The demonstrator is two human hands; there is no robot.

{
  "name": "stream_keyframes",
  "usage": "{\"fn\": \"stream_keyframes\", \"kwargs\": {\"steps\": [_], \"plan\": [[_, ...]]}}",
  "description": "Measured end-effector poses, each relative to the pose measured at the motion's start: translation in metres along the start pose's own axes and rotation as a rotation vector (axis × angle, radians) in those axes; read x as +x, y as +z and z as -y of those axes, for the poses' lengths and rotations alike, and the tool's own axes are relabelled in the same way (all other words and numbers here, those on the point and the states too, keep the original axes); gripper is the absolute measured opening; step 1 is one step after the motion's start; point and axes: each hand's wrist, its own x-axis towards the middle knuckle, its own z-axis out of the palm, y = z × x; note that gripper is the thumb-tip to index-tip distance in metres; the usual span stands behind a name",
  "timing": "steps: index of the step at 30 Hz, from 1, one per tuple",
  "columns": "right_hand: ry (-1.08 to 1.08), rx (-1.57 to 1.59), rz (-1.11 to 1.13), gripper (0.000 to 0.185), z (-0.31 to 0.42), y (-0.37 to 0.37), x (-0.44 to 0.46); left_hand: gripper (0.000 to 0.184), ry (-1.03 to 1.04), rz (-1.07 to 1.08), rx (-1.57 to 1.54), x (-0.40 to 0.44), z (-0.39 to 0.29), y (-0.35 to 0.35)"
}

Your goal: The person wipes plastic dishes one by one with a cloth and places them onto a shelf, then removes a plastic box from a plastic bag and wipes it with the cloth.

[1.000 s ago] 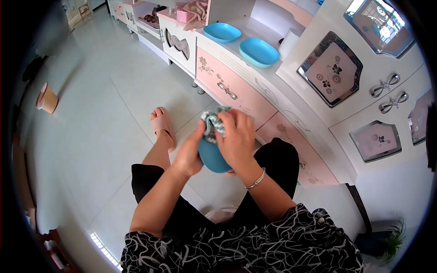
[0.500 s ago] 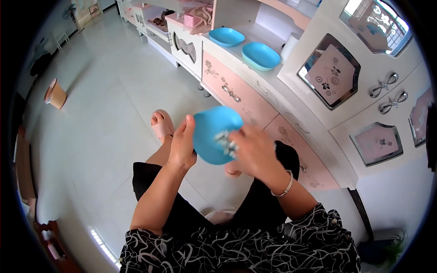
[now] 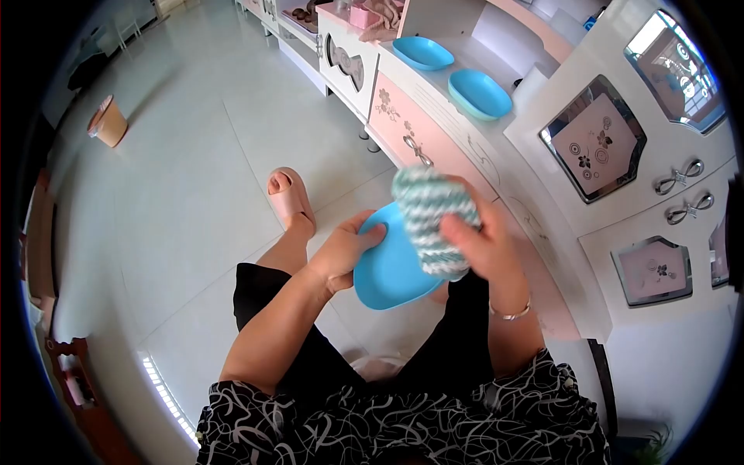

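My left hand [image 3: 346,253] grips the left rim of a blue plastic dish [image 3: 390,273], thumb on its inner face. The dish is tilted above my lap. A green-and-white striped cloth [image 3: 434,213], knitted-looking and slightly blurred, is held in my right hand [image 3: 482,240], with the thumb pressed on its front. The cloth covers the upper right part of the dish; whether it touches the dish I cannot tell. Some fingers of my right hand are hidden behind the cloth.
Two more blue dishes, a left one [image 3: 423,53] and a right one [image 3: 480,94], sit on the ledge of the pink-and-white cabinet [image 3: 434,101]. A peach waste bin [image 3: 108,122] stands on the tiled floor [image 3: 186,194]. A pink box [image 3: 364,15] lies farther along.
The cloth has come out from inside the dish and now shows spread out, higher up. The dish has shifted right and slightly down with my left hand. The view has turned somewhat.
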Motion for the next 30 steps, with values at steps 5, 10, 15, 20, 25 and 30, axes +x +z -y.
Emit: {"fn": "stream_keyframes", "kwargs": {"steps": [5, 10, 15, 20, 25, 30], "plan": [[0.327, 0.484, -0.155, 0.028, -0.024, 0.003, 0.002, 0.042, -0.107, 0.14, -0.011, 0.001, 0.015, 0.007], [0.364, 0.59, -0.171, 0.025, -0.034, 0.013, -0.005, 0.037, -0.232, 0.251, 0.092, -0.003, 0.023, 0.023], [0.46, 0.482, -0.29, 0.025, -0.033, 0.015, -0.01, 0.045, -0.088, 0.294, 0.021, 0.01, 0.034, 0.004], [0.442, 0.429, -0.419, 0.027, -0.043, 0.009, -0.011, 0.052, 0.08, 0.189, 0.045, -0.023, -0.005, 0.011], [0.445, 0.354, -0.423, 0.038, -0.051, 0.014, -0.011, 0.036, 0.138, -0.013, 0.155, -0.025, 0.002, 0.013], [0.246, 0.351, -0.353, 0.045, -0.059, 0.022, -0.022, 0.023, 0.421, -0.233, -0.339, -0.019, 0.004, 0.011]]}}
